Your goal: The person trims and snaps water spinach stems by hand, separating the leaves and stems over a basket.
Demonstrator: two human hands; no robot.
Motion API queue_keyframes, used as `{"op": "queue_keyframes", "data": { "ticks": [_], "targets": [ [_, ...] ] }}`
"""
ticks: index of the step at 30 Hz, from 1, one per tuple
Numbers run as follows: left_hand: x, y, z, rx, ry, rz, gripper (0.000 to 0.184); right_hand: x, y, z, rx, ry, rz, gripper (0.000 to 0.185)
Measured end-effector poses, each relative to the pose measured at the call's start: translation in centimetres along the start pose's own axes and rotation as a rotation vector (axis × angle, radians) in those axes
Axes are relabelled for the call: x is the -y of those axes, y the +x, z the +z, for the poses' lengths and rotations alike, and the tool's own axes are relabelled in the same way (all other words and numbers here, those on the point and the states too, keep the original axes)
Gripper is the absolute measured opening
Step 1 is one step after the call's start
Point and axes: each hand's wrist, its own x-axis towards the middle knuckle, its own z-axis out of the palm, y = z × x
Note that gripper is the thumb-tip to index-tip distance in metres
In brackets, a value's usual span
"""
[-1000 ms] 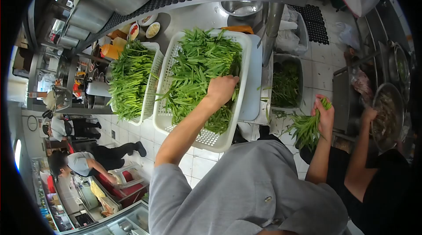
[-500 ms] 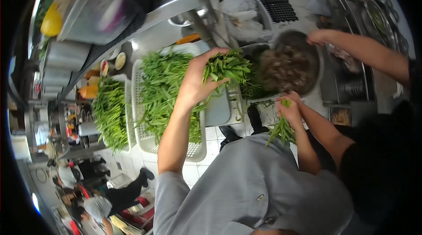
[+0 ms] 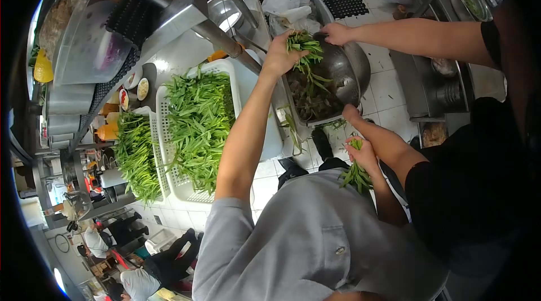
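My left hand is closed around a bunch of water spinach, its narrow leaves hanging over the near edge of a dark tub. Lower in view, in front of my grey shirt, my right hand grips a smaller bunch of water spinach. A white perforated basket heaped with water spinach stands left of my left forearm. In the tub lies wet, brownish scrap. A co-worker's hands hold a metal bowl tilted over it.
A second basket of greens stands further left, beside small dishes. A steel shelf leg rises near my left forearm. Behind the tub is a container of plastic bags. The co-worker's black-sleeved arm passes close to my right hand.
The co-worker's bowl has tipped, and its brownish contents now lie in the tub. My left hand has moved up with its bunch, and the view has shifted. Both my hands keep their greens.
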Motion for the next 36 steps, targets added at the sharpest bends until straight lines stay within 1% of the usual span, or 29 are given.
{"op": "queue_keyframes", "data": {
  "ticks": [1,2,4,6,8,9,11,12,13,16,19,20,21,23,24,25,26,27,28,29,30,33,34,36],
  "targets": [
    [0.7,0.1,0.3,0.029,-0.040,-0.073,0.066,-0.5,0.0,0.1,0.010,0.002,0.009,0.017],
    [0.3,0.3,0.6,0.033,0.263,-0.179,0.081,-0.4,-0.1,0.3,0.011,-0.014,0.011,0.017],
    [3.0,0.1,1.3,-0.165,0.675,0.041,0.084,0.7,-0.5,0.7,0.006,-0.066,0.012,0.018],
    [5.3,-0.1,1.0,-0.198,0.837,0.186,0.081,1.0,-0.4,0.8,-0.025,-0.105,0.015,0.019],
    [1.5,-3.0,-0.9,-0.047,0.746,0.250,0.072,1.0,-0.3,1.2,-0.058,-0.069,-0.016,0.020],
    [-0.7,-4.6,-1.5,0.004,0.606,0.172,0.065,1.1,-0.2,1.4,-0.074,-0.054,-0.034,0.020],
    [-5.4,-8.5,-3.2,0.101,0.331,0.031,0.050,1.4,0.3,2.0,-0.044,0.013,0.002,0.018],
    [-6.9,-10.6,-4.4,0.108,0.289,0.040,0.043,1.5,0.3,2.5,-0.030,0.049,0.022,0.018],
    [-7.8,-12.9,-5.9,0.116,0.248,0.049,0.036,1.9,0.2,3.0,-0.003,0.154,0.028,0.016],
    [-8.4,-19.5,-11.0,-0.011,0.237,0.011,0.032,4.3,-0.3,4.9,0.086,0.485,0.008,0.015],
    [-5.4,-25.6,-16.2,-0.160,0.234,-0.024,0.030,9.6,-3.2,8.5,-0.055,0.727,-0.049,0.014],
    [-3.9,-27.3,-17.5,-0.216,0.232,-0.038,0.029,9.5,-3.4,8.7,-0.055,0.699,-0.092,0.015],
    [-2.8,-28.8,-18.5,-0.207,0.222,-0.078,0.027,9.3,-3.4,8.5,-0.047,0.671,-0.132,0.015],
    [-0.7,-31.8,-19.6,-0.191,0.189,-0.159,0.023,10.5,-4.3,8.5,0.043,0.623,-0.222,0.015],
    [0.3,-32.8,-19.5,-0.177,0.232,-0.133,0.018,12.0,-5.1,9.7,0.020,0.539,-0.241,0.015],
    [0.9,-33.2,-19.0,-0.135,0.247,-0.106,0.018,13.6,-6.0,10.8,-0.006,0.454,-0.263,0.016],
    [1.9,-33.3,-18.4,-0.085,0.338,0.007,0.017,15.1,-6.9,11.8,-0.038,0.368,-0.283,0.017],
    [2.4,-33.1,-17.1,-0.029,0.347,0.048,0.016,16.3,-7.6,13.2,-0.037,0.259,-0.330,0.017],
    [3.4,-32.9,-15.7,0.013,0.408,0.110,0.018,17.6,-8.1,15.0,-0.037,0.151,-0.375,0.018],
    [4.1,-32.8,-14.1,-0.013,0.591,0.232,0.027,18.7,-8.5,16.8,-0.039,0.042,-0.423,0.020],
    [4.2,-32.7,-12.9,0.008,0.676,0.182,0.036,19.6,-9.0,18.7,-0.095,0.016,-0.465,0.019],
    [5.1,-32.3,-12.8,0.057,0.914,0.122,0.040,20.7,-9.5,21.3,-0.031,-0.129,-0.558,0.018],
    [5.1,-32.5,-13.8,0.047,0.853,0.086,0.037,21.1,-9.8,21.8,-0.030,-0.170,-0.552,0.017],
    [4.4,-32.7,-16.9,-0.002,0.550,0.020,0.034,21.6,-10.3,22.3,-0.034,-0.220,-0.550,0.018]
  ]
}}
